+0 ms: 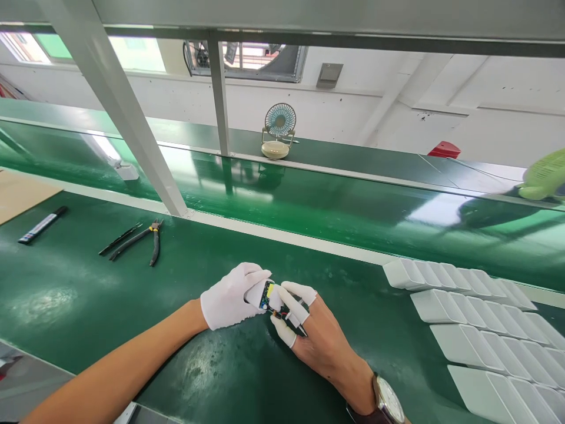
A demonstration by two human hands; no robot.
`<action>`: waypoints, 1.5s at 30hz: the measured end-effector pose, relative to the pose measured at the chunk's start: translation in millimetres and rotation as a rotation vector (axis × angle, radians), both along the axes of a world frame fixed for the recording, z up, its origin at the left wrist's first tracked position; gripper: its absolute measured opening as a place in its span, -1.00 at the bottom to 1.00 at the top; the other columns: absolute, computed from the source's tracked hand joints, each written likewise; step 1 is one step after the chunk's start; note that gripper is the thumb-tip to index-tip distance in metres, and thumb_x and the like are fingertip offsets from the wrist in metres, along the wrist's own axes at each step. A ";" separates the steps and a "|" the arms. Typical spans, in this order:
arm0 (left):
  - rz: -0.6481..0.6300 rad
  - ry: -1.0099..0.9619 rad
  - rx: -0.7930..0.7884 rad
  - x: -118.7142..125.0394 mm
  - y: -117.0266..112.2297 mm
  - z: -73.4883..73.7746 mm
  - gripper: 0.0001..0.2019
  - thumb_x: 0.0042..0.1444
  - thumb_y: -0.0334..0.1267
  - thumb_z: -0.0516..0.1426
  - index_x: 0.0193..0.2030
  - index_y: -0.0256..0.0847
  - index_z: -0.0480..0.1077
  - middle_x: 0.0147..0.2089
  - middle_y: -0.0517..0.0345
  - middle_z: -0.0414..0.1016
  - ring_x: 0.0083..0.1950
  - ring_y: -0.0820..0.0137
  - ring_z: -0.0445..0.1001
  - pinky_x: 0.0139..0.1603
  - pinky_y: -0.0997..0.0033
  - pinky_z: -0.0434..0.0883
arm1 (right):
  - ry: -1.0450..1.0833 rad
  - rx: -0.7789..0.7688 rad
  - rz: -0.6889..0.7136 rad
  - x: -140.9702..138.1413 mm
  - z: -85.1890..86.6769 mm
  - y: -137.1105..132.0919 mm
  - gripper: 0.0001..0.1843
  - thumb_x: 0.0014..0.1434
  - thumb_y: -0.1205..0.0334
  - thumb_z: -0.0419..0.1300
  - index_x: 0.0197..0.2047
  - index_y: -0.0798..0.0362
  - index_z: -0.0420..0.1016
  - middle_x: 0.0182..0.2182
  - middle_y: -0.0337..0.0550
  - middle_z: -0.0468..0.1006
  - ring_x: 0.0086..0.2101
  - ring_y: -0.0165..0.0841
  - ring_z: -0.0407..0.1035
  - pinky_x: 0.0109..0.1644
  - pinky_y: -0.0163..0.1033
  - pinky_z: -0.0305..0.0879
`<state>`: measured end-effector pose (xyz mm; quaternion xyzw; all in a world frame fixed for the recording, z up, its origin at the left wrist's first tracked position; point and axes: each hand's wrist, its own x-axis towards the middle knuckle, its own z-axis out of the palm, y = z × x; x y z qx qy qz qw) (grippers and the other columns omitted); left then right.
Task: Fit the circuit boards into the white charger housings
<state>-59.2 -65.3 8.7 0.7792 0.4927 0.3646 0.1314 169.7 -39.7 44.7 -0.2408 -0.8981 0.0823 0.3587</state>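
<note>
My left hand (232, 296), in a white glove, is closed around a small white part with a blue and yellow circuit board (266, 293) showing at its end. My right hand (315, 338) wears white finger cots and a wristwatch. Its fingertips pinch the board end of that part, where thin red and black wires show. Both hands meet low over the green work surface (88, 294), near its middle.
Rows of white plastic housings (468, 312) lie at the right. Pliers (152, 241), tweezers (120, 238) and a black marker (43, 224) lie at the left. Behind runs a glossy green conveyor belt (309, 200) with a small desk fan (279, 131) beyond. A grey post (119, 112) slants down.
</note>
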 end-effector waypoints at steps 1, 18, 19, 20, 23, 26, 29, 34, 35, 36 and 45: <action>-0.001 0.007 0.001 -0.1 0.2 0.1 -0.34 0.02 -0.28 0.32 0.28 -0.12 0.24 0.15 -0.14 0.39 0.14 0.13 0.48 0.12 0.09 0.54 | -0.001 0.001 -0.001 -0.2 0.1 0.0 -0.43 0.28 0.34 0.19 0.33 0.01 0.19 0.01 0.12 0.46 -0.05 -0.12 0.46 -0.08 -0.03 0.55; -0.009 0.023 0.022 0.1 1.5 6.0 -0.41 0.03 -0.30 0.31 0.22 -0.16 0.29 0.12 -0.15 0.42 0.11 0.12 0.51 0.12 0.07 0.53 | 0.010 0.013 0.001 -2.8 3.6 -1.7 -0.39 0.25 0.42 0.20 0.32 0.03 0.16 0.03 0.13 0.42 -0.03 -0.12 0.42 -0.04 -0.02 0.52; -0.008 0.019 0.020 0.2 1.3 5.9 -0.41 0.02 -0.30 0.31 0.22 -0.16 0.30 0.12 -0.15 0.42 0.11 0.12 0.50 0.12 0.07 0.53 | 0.008 0.012 -0.001 -3.1 2.9 -1.8 -0.40 0.26 0.42 0.20 0.32 0.04 0.17 0.03 0.13 0.42 -0.02 -0.12 0.42 -0.04 -0.02 0.52; -0.008 0.013 0.017 0.2 1.2 5.7 -0.41 0.02 -0.30 0.31 0.22 -0.16 0.30 0.12 -0.15 0.42 0.11 0.12 0.50 0.12 0.08 0.53 | 0.005 0.011 -0.002 -3.3 2.3 -1.9 -0.41 0.26 0.42 0.20 0.31 0.05 0.17 0.02 0.13 0.42 -0.03 -0.12 0.42 -0.04 -0.02 0.52; -0.007 0.001 0.000 0.2 0.8 5.3 -0.40 0.02 -0.29 0.32 0.23 -0.14 0.30 0.13 -0.12 0.42 0.12 0.13 0.50 0.14 0.08 0.53 | 0.008 0.008 -0.001 -3.8 1.3 -2.6 -0.43 0.26 0.41 0.20 0.30 0.05 0.18 0.00 0.12 0.43 -0.05 -0.13 0.42 -0.06 -0.02 0.52; -0.004 0.003 -0.009 -0.1 0.6 4.8 -0.39 0.02 -0.29 0.31 0.23 -0.12 0.29 0.13 -0.12 0.42 0.14 0.13 0.49 0.14 0.09 0.53 | 0.001 -0.007 -0.006 -3.8 2.1 -3.3 -0.42 0.27 0.39 0.20 0.31 0.02 0.17 0.01 0.10 0.44 -0.05 -0.13 0.42 -0.06 -0.02 0.52; -0.002 0.012 0.002 0.3 0.5 3.8 -0.40 0.03 -0.30 0.30 0.23 -0.12 0.29 0.13 -0.12 0.41 0.13 0.13 0.48 0.13 0.08 0.53 | -0.016 -0.019 -0.013 -3.9 2.4 -3.7 -0.42 0.28 0.37 0.19 0.32 0.01 0.16 0.02 0.11 0.43 -0.04 -0.11 0.42 -0.07 0.00 0.52; -0.085 0.005 0.046 4.3 0.6 2.0 -0.34 0.04 -0.43 0.22 0.30 -0.11 0.20 0.12 -0.12 0.41 0.15 0.15 0.47 0.12 0.07 0.52 | 0.001 -0.058 0.008 -6.6 -1.6 -4.5 -0.42 0.30 0.34 0.19 0.34 -0.01 0.14 0.00 0.11 0.46 -0.04 -0.11 0.44 -0.07 0.00 0.53; -0.110 -0.001 0.053 5.0 1.0 2.4 -0.31 0.04 -0.46 0.21 0.33 -0.11 0.16 0.12 -0.12 0.41 0.16 0.16 0.46 0.13 0.08 0.51 | 0.019 -0.080 0.016 -6.7 -1.9 -4.9 -0.41 0.31 0.33 0.19 0.35 -0.01 0.13 -0.01 0.10 0.47 -0.05 -0.12 0.45 -0.07 -0.01 0.53; -0.127 -0.005 0.060 5.4 1.4 3.2 -0.29 0.04 -0.47 0.21 0.35 -0.11 0.14 0.13 -0.12 0.42 0.17 0.15 0.45 0.13 0.07 0.50 | 0.038 -0.119 0.024 -6.1 -1.6 -5.2 -0.40 0.31 0.30 0.20 0.36 -0.02 0.12 -0.01 0.09 0.48 -0.05 -0.13 0.46 -0.08 -0.02 0.54; -0.002 -0.155 -0.220 -3.7 3.4 19.3 -0.72 0.15 -0.28 0.22 0.03 -0.10 0.45 -0.01 0.06 0.55 -0.03 0.27 0.52 -0.02 0.23 0.52 | 0.187 -0.452 -0.035 6.5 7.2 0.1 -0.66 0.44 0.16 0.00 0.22 -0.07 0.37 -0.07 -0.05 0.59 -0.09 -0.24 0.53 0.01 -0.08 0.53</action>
